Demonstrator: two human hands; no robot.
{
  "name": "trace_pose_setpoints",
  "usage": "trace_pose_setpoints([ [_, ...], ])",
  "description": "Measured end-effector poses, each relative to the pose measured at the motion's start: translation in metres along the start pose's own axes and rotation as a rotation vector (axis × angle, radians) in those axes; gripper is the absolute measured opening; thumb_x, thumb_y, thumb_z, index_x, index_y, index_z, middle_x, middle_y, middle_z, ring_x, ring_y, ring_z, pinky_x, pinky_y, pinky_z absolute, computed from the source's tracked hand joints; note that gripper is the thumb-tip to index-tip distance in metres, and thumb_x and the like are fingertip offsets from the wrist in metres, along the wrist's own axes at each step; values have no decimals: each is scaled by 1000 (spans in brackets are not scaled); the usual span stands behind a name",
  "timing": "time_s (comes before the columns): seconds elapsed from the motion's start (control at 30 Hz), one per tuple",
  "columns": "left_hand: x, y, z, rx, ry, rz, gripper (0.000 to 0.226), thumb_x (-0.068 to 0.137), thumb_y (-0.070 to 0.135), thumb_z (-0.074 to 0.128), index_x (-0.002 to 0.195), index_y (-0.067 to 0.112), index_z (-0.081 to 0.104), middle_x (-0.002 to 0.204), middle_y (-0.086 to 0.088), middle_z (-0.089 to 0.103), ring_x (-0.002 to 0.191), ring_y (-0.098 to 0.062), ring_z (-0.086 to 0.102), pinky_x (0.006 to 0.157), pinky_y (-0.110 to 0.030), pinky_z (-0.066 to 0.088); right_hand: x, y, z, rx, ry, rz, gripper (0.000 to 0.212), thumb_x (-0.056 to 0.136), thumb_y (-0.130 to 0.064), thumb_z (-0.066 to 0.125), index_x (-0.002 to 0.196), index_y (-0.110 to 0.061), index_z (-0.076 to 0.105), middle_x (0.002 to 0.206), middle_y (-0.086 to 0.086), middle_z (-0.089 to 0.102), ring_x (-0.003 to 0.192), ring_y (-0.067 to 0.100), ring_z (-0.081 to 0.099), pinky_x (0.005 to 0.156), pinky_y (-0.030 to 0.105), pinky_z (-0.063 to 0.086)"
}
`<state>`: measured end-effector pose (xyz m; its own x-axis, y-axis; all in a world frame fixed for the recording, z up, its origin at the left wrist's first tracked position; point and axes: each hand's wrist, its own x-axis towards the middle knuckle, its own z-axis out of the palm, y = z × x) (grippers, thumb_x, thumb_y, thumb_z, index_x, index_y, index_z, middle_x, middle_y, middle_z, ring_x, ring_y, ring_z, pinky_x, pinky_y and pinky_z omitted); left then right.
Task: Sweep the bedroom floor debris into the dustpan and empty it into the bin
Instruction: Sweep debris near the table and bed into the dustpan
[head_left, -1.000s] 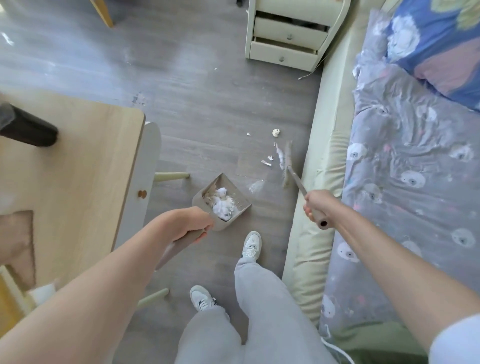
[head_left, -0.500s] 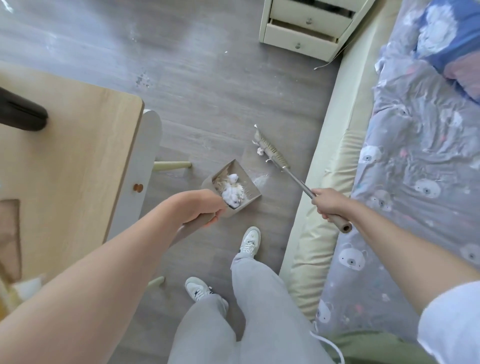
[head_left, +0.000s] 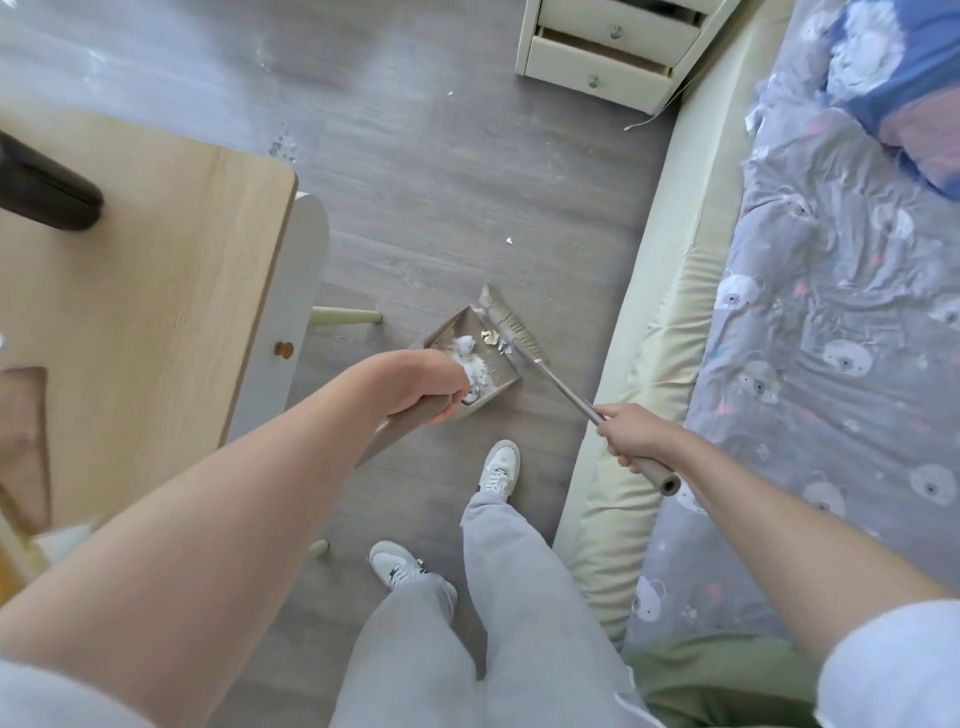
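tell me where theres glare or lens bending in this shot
Head view: daylight glare washes out the grey wood-look floor at upper left; wide-angle distortion curves the cream padded bed edge and stretches both forearms; the grey dustpan and its white paper scraps stay reasonably sharp.

A single head-worn, wide-angle view looks forward and steeply down from standing height. Both forearms enter from the lower corners; legs and shoes occupy the lower centre. The floor fills the middle, well below the lens. The desk lies along the left edge, the bed along the right, and a drawer unit at the top edge.
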<state>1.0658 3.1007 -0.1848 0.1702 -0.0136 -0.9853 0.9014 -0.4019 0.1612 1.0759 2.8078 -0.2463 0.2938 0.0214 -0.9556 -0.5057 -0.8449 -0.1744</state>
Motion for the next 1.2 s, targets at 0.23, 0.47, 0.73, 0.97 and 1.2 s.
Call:
trace_pose_setpoints([
  [0.23,-7,-13,5,-60,43,23,24,77,-4,44,96,4,55,85,-17,56,65,-22,53,64,-27,43,-45,31,-31,95,72,-17,50,97,-12,43,141,-36,43,65,7,46,41,17,42,38,20,34],
  [0.47,-8,-32,18,3,33,40,42,55,2,48,97,3,57,96,-20,56,88,-30,56,78,-34,41,-27,3,35,-71,-31,-27,37,91,-8,39,124,-11,56,69,9,46,45,17,43,41,19,35],
  [0.73,-21,-70,6,23,79,33,43,64,3,47,103,1,64,93,-22,65,79,-29,56,75,-33,41,-58,31,-27,47,68,-18,42,98,-14,42,137,-27,48,66,7,46,46,17,42,43,22,35],
  [0.97,-24,-114,4,-54,89,-65,35,78,1,46,111,2,57,94,-19,59,58,-21,53,54,-22,44,-11,-9,6,-142,132,-52,37,89,-2,32,120,1,51,72,14,49,50,22,46,46,26,40],
  [1.2,-6,-122,2,-160,104,-76,40,83,-1,45,122,3,55,105,-22,61,50,-15,49,45,-19,42,-38,9,47,-176,-114,-23,40,94,-10,39,133,-13,50,67,9,47,47,18,44,43,23,37],
])
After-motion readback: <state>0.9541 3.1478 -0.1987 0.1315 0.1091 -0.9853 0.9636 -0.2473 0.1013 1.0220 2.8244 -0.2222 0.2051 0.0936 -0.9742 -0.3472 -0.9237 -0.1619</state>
